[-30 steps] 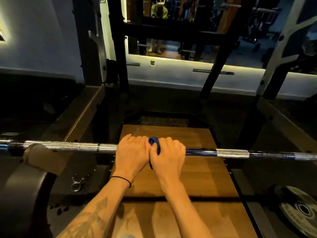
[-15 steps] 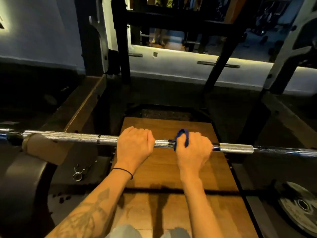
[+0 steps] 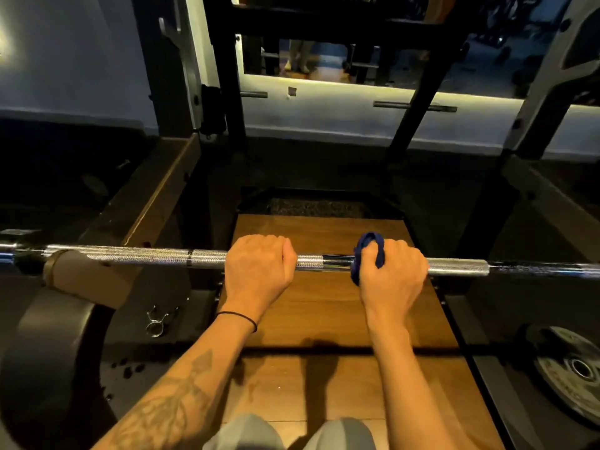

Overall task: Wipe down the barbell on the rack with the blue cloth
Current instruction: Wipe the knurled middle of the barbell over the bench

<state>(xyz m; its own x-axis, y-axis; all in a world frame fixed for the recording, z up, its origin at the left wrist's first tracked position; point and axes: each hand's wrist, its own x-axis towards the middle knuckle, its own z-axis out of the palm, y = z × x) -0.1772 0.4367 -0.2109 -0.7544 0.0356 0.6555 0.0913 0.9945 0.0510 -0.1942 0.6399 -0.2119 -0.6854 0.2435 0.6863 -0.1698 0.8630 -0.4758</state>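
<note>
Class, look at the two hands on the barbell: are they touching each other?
Apart. The head view shows bare barbell between the left hand and the right hand.

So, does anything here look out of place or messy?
Slightly. A spring clip lies loose on the floor under the bar, with dark specks scattered nearby. A weight plate lies flat at right.

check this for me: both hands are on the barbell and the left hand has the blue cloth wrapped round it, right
Not quite: the head view shows the right hand holding the blue cloth round the barbell. The left hand grips the bar bare.
</note>
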